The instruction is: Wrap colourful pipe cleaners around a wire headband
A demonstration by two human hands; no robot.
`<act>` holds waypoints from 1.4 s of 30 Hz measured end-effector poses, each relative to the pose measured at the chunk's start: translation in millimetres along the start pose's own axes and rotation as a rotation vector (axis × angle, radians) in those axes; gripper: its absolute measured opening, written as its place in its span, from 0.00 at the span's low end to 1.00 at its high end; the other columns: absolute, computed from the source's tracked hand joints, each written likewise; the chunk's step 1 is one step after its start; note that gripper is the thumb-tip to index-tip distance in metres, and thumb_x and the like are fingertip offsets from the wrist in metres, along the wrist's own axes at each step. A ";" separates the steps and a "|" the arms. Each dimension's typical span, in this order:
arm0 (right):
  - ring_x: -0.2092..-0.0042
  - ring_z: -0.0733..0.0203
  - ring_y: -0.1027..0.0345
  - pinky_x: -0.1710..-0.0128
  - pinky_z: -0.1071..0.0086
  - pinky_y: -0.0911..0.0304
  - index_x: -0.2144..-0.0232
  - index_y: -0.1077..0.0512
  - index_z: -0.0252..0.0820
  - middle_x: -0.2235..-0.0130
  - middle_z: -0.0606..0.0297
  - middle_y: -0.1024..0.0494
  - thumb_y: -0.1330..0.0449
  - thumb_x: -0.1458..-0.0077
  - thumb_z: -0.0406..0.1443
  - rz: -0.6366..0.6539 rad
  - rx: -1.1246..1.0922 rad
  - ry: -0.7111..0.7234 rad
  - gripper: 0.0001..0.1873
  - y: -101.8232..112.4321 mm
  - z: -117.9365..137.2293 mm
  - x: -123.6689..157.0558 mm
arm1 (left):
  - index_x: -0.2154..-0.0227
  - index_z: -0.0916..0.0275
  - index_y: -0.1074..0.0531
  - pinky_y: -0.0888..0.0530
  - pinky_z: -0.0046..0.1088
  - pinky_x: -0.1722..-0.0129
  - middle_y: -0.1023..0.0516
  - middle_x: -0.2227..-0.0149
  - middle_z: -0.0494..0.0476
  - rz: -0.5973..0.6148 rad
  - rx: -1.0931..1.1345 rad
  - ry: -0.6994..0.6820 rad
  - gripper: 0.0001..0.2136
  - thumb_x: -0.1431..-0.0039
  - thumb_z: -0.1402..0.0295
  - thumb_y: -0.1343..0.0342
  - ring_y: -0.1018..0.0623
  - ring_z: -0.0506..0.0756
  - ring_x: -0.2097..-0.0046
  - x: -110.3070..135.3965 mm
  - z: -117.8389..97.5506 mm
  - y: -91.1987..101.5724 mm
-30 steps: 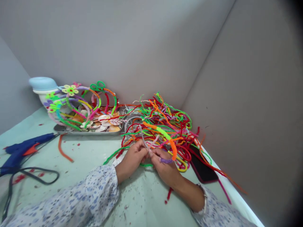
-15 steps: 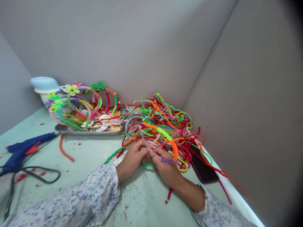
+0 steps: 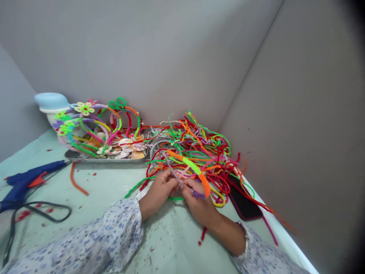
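As I scan my remote feed from left to right, a blue hot glue gun (image 3: 28,182) with an orange trigger lies on the mint-green table cover (image 3: 94,190), its black cord (image 3: 45,207) looping towards the lower edge of the view. Just to its right lies a loose orange pipe cleaner (image 3: 75,180). Behind them, a pale blue bowl (image 3: 51,101) sits in the corner beside a metal tray (image 3: 105,160) heaped with seashells (image 3: 128,146), and colourful pipe-cleaner loops and flowers (image 3: 85,125) rise over the tray's left half.

The left arm, in a blue-speckled sleeve (image 3: 114,224), reaches in from the lower left, and the left hand (image 3: 158,192) angles up and inward. The right hand (image 3: 198,205) comes in from the lower right, with a bangle (image 3: 245,239) on its wrist. The hands are together, fingertips meeting as both pinch a pale pipe cleaner (image 3: 171,165) just in front of a tangled pile of pipe cleaners (image 3: 205,152). An orange-and-lime pipe cleaner (image 3: 189,165) arcs over the hands, and a purple end (image 3: 198,194) rests against the right hand's fingers. Farther right, a black phone (image 3: 242,199) lies partly under the pile's strands.
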State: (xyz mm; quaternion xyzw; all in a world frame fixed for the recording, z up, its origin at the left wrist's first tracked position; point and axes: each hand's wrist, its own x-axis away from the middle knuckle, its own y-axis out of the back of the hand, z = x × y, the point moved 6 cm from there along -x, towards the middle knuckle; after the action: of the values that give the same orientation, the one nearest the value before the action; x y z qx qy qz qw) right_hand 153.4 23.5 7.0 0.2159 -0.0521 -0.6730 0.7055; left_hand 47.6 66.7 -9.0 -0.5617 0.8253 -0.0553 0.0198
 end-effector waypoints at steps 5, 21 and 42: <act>0.68 0.62 0.35 0.65 0.71 0.42 0.72 0.28 0.41 0.71 0.65 0.26 0.50 0.43 0.34 -0.041 0.060 0.099 0.11 2.4 1.2 0.4 | 0.74 0.63 0.34 0.41 0.22 0.81 0.35 0.82 0.45 -0.008 -0.013 0.017 0.02 0.53 0.72 0.49 0.37 0.46 0.81 -0.9 3.3 0.8; 0.74 0.65 0.40 0.72 0.73 0.44 0.73 0.29 0.42 0.76 0.69 0.32 0.51 0.42 0.36 -0.040 0.036 0.028 0.13 3.8 1.9 1.1 | 0.75 0.63 0.35 0.40 0.22 0.81 0.34 0.81 0.46 0.000 -0.049 0.006 0.03 0.50 0.69 0.49 0.36 0.46 0.80 2.1 -0.7 -0.9; 0.67 0.64 0.37 0.68 0.73 0.42 0.71 0.30 0.41 0.70 0.67 0.28 0.52 0.46 0.27 0.016 0.155 0.104 0.11 -1.1 -3.6 1.6 | 0.78 0.64 0.35 0.41 0.21 0.82 0.35 0.83 0.46 -0.054 0.015 0.033 0.05 0.55 0.68 0.46 0.38 0.45 0.82 3.0 -1.4 -0.4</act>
State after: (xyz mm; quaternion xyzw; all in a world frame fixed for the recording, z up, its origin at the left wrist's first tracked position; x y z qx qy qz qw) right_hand 153.8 22.8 3.0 0.3042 -0.0690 -0.6489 0.6940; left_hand 46.7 63.9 -7.5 -0.5826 0.8096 -0.0711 0.0090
